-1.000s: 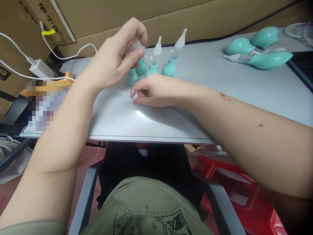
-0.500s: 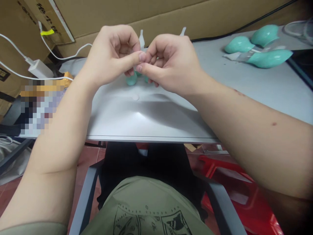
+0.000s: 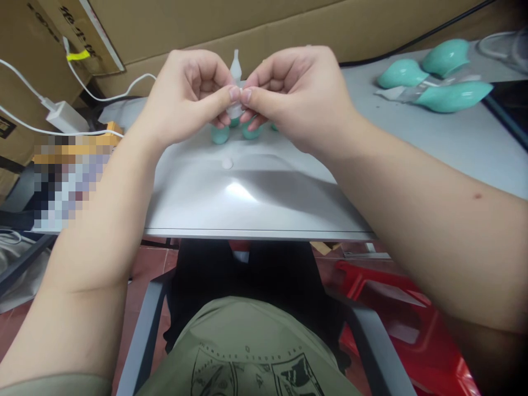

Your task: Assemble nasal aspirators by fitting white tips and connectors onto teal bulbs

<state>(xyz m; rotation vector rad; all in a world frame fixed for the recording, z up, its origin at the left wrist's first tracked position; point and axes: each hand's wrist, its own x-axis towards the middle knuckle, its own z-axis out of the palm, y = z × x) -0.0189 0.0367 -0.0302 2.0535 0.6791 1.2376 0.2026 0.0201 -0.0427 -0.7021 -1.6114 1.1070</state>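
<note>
My left hand (image 3: pixel 202 91) and my right hand (image 3: pixel 289 96) meet above the table, thumbs and forefingers pinched together. Between the fingertips is something small and whitish, too hidden to name. Just behind them rises a translucent nozzle (image 3: pixel 236 69) with a narrow tip, its lower part partly covered by my fingers. Below the hands show the rounded teal bulbs, one at the left (image 3: pixel 220 135) and another beside it (image 3: pixel 251 131); the rest of that group is mostly hidden. A small white disc (image 3: pixel 227 163) lies on the table nearer to me.
Three teal bulbs with clear nozzles (image 3: pixel 451 98) lie at the back right of the grey table (image 3: pixel 198 212). Cardboard (image 3: pixel 280 27) walls the back. A white charger (image 3: pixel 68 116) with cables is at the left; a red plastic stool (image 3: pixel 412 324) stands below right.
Both hands have shifted slightly, the right one moving a little to the right. Their fingertips now pinch closer together, and more of the nozzle and bulbs behind shows.
</note>
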